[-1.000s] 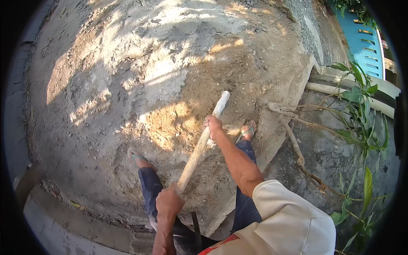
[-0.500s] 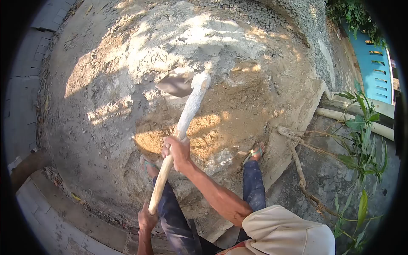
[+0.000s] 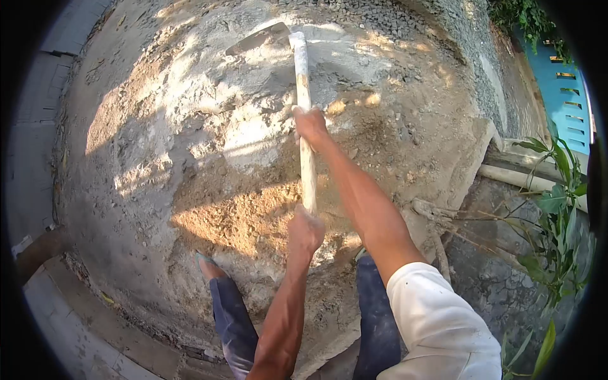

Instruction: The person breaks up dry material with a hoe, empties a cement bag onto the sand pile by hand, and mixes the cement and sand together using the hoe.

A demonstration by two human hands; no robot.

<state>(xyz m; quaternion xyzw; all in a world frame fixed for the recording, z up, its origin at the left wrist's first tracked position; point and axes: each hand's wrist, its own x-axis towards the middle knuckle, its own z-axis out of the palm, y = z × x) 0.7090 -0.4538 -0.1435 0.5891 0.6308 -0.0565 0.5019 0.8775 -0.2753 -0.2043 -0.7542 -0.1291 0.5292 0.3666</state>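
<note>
A hoe point(image 3: 308, 168) with a long wooden handle, its upper part coated in grey cement, stretches away from me. Its broad metal blade point(image 3: 259, 39) is over the grey powdery mix point(image 3: 253, 126) at the far side of the heap. My right hand point(image 3: 310, 125) wraps the handle about midway along. Lower down, my left hand point(image 3: 306, 229) is closed round the handle's near end. Between my feet and the grey mix lies brown sand point(image 3: 240, 215). Whether the blade touches the mix I cannot tell.
Grey gravel point(image 3: 386, 22) lies at the top. On the right are a leafy plant point(image 3: 557, 196), bare branches, a pale pipe point(image 3: 516, 176) and a blue wall point(image 3: 560, 88). My sandalled left foot point(image 3: 209, 267) stands at the heap's near edge. Paving blocks point(image 3: 31, 145) border the left.
Both hands have pushed the hoe forward and up, away from my body. The blade has moved from the middle of the heap to its far side, and my arms are more stretched out.
</note>
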